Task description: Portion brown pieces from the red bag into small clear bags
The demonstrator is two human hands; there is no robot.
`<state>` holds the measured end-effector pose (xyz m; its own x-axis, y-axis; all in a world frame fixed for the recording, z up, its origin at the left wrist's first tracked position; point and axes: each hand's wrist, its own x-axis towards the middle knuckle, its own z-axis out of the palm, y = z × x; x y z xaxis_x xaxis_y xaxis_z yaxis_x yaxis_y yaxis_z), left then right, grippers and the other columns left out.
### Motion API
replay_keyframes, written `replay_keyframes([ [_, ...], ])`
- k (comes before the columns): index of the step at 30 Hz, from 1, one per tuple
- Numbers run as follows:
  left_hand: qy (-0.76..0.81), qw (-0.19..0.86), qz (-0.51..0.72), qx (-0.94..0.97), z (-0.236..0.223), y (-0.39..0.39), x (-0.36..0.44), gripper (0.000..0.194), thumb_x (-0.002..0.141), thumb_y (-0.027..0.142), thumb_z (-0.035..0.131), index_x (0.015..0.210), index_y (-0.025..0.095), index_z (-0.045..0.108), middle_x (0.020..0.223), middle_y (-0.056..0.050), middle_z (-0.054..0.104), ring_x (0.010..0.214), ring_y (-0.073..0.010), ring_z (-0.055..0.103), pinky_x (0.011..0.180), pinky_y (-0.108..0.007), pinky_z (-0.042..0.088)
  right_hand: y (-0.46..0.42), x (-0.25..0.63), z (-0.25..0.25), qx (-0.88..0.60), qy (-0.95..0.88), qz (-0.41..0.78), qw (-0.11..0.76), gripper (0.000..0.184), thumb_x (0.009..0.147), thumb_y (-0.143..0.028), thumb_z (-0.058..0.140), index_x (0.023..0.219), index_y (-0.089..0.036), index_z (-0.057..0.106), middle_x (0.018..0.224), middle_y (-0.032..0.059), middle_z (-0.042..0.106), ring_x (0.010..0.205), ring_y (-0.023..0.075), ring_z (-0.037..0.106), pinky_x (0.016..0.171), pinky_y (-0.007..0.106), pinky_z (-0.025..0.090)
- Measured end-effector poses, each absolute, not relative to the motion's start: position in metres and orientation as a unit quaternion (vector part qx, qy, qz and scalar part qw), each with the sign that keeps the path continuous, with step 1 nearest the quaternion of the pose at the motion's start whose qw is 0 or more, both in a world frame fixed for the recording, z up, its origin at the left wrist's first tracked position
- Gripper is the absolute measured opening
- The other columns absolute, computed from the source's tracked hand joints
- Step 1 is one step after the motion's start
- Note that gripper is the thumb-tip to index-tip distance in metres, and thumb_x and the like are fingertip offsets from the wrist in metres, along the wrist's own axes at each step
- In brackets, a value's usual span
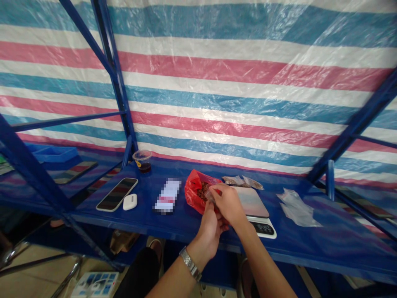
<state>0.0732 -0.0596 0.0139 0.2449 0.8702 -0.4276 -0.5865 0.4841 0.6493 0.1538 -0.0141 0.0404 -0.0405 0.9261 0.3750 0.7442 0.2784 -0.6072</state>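
Digital scale [257, 203] just right of the hands [218, 213]

Pale carton [167, 195], centre: print pixelated, unreadable. Red plastic bag [192, 191]: lower part hidden behind right hand [225, 203]. Brown contents [203, 191]: partly covered, kind unclear. Kitchen scale [251, 202]: readout illegible. Power strip [94, 284]: cut off by bottom edge.
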Motion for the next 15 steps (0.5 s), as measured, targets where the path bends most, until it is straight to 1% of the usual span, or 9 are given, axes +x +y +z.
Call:
replay_keyframes([
  [4, 0.393, 0.777, 0.454, 0.187, 0.0178, -0.0604, 0.0717, 0.056, 0.104, 0.059, 0.031, 0.097, 0.015, 0.065, 0.073, -0.006, 0.069, 0.058, -0.0137, 0.057, 0.062, -0.027, 0.038, -0.0161, 0.1552, 0.0425, -0.59, -0.704, 0.116, 0.377, 0.027, 0.095, -0.022, 0.054, 0.092, -0.023, 0.08, 0.102, 0.007, 0.08, 0.094, 0.023, 0.074, 0.086, 0.031, 0.052],
  [7, 0.392, 0.781, 0.451, 0.185, 0.0187, -0.0607, 0.0719, 0.05, 0.105, 0.055, 0.033, 0.096, 0.016, 0.063, 0.072, -0.005, 0.069, 0.057, -0.0131, 0.056, 0.061, -0.027, 0.037, -0.0167, 0.1561, 0.0442, -0.589, -0.703, 0.116, 0.382, 0.026, 0.094, -0.022, 0.054, 0.094, -0.022, 0.08, 0.103, 0.0069, 0.08, 0.097, 0.0232, 0.073, 0.087, 0.031, 0.052],
  [10, 0.391, 0.781, 0.454, 0.176, 0.0176, -0.0615, 0.0729, 0.041, 0.105, 0.048, 0.035, 0.095, 0.017, 0.061, 0.071, -0.003, 0.068, 0.056, -0.0126, 0.056, 0.06, -0.026, 0.037, -0.0168, 0.156, 0.0438, -0.593, -0.704, 0.128, 0.369, 0.026, 0.094, -0.021, 0.054, 0.095, -0.022, 0.081, 0.103, 0.0069, 0.08, 0.097, 0.0234, 0.074, 0.088, 0.032, 0.052],
  [13, 0.398, 0.776, 0.455, 0.179, 0.0161, -0.062, 0.0725, 0.039, 0.103, 0.049, 0.038, 0.098, 0.017, 0.06, 0.073, -0.003, 0.068, 0.054, -0.0113, 0.056, 0.058, -0.024, 0.037, -0.0173, 0.157, 0.0427, -0.599, -0.701, 0.134, 0.363, 0.026, 0.093, -0.022, 0.055, 0.095, -0.021, 0.081, 0.105, 0.008, 0.08, 0.1, 0.0251, 0.073, 0.089, 0.034, 0.052],
  [15, 0.398, 0.766, 0.463, 0.202, 0.0157, -0.0614, 0.0707, 0.041, 0.1, 0.055, 0.044, 0.11, 0.018, 0.059, 0.075, -0.003, 0.069, 0.052, -0.0107, 0.057, 0.056, -0.023, 0.038, -0.0177, 0.1602, 0.0427, -0.598, -0.694, 0.137, 0.378, 0.026, 0.094, -0.024, 0.055, 0.097, -0.021, 0.08, 0.108, 0.0084, 0.079, 0.103, 0.0262, 0.073, 0.092, 0.036, 0.052],
])
